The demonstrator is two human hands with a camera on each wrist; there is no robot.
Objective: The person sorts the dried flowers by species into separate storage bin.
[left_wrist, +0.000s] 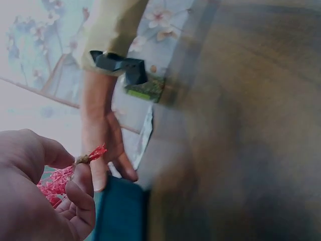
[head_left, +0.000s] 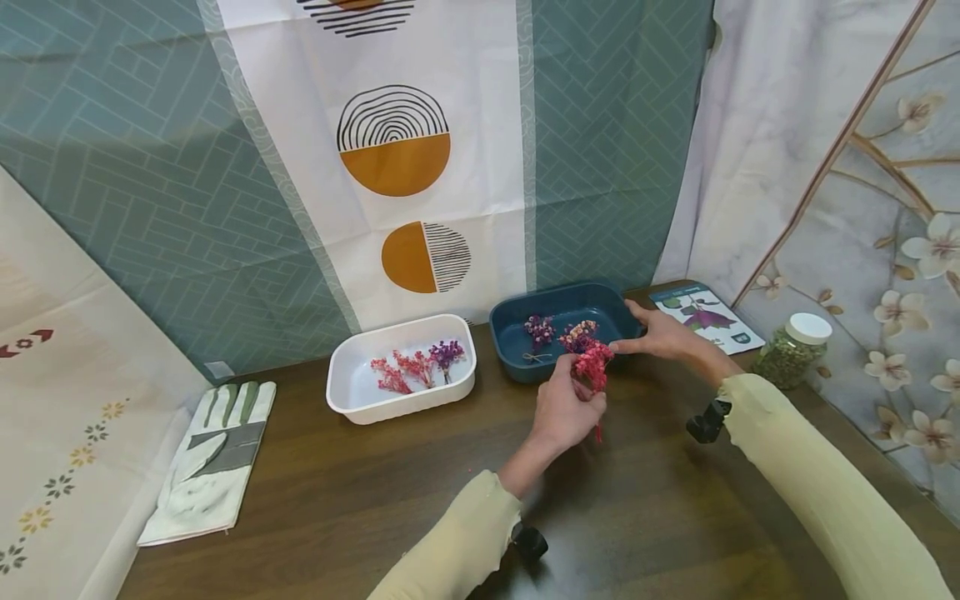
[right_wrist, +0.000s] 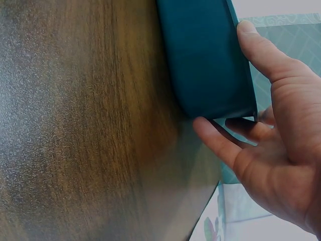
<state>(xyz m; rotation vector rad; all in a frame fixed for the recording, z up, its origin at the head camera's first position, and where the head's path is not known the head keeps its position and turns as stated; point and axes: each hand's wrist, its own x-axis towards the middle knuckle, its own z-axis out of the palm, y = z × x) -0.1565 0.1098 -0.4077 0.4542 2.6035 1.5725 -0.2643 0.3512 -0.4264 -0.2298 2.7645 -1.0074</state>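
My left hand (head_left: 567, 410) pinches a bunch of pink dried flowers (head_left: 594, 365) by its stems, over the near edge of the teal tub (head_left: 517, 360). In the left wrist view, twine (left_wrist: 82, 159) binds the stems between thumb and finger. My right hand (head_left: 667, 336) holds the tub's right end. In the right wrist view its thumb lies along the rim, and other fingers bear on the end wall. Inside the tub lie a purple bunch (head_left: 538, 330) and a pale pink-purple bunch (head_left: 579, 336).
A white tub (head_left: 337, 377) on the left holds pink bunches (head_left: 392, 375) and a purple bunch (head_left: 446, 353). Far left lies a patterned cloth (head_left: 206, 475). At right are a printed card (head_left: 705, 317) and a white-lidded jar (head_left: 793, 352) of green dried bits. Curtains back the wooden table (head_left: 337, 500).
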